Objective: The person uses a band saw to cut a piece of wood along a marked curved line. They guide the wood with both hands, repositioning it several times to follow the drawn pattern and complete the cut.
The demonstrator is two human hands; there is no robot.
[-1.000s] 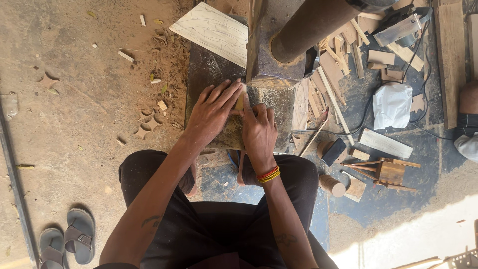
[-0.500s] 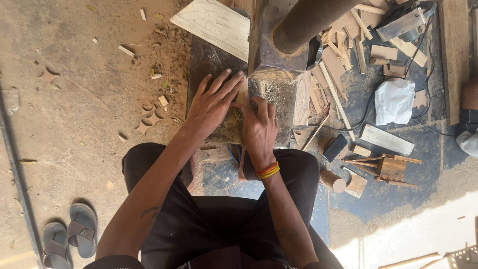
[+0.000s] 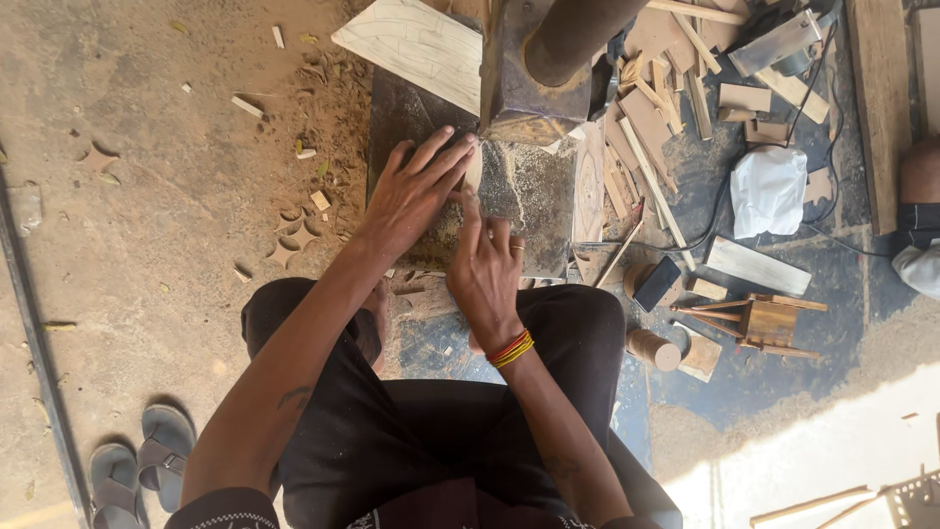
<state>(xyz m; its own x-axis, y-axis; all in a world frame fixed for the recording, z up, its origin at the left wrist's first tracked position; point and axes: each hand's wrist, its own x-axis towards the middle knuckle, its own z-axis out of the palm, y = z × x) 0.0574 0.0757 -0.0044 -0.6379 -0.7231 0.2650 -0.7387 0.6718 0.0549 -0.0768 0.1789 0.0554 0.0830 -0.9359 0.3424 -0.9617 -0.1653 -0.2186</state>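
Note:
I sit on the floor in front of a dusty metal saw table (image 3: 534, 196). My left hand (image 3: 416, 191) lies flat, fingers spread, on a small pale wooden piece (image 3: 473, 168) on the table. My right hand (image 3: 485, 269), with bangles at the wrist, presses the same piece from the near side with fingers curled and the index finger stretched forward. Most of the piece is hidden under my hands. A dark metal machine column (image 3: 519, 83) rises just beyond the fingertips.
A pale board with drawn lines (image 3: 416, 44) lies at the far left of the machine. Wood offcuts (image 3: 666, 108), a white bag (image 3: 769, 191), a small wooden frame (image 3: 764, 323) and cables lie to the right. Cut-out star shapes (image 3: 294, 240) and sandals (image 3: 137, 465) sit at left.
Both hands have shifted slightly forward on the table with the wooden piece, towards the machine column. The camera view has moved a little.

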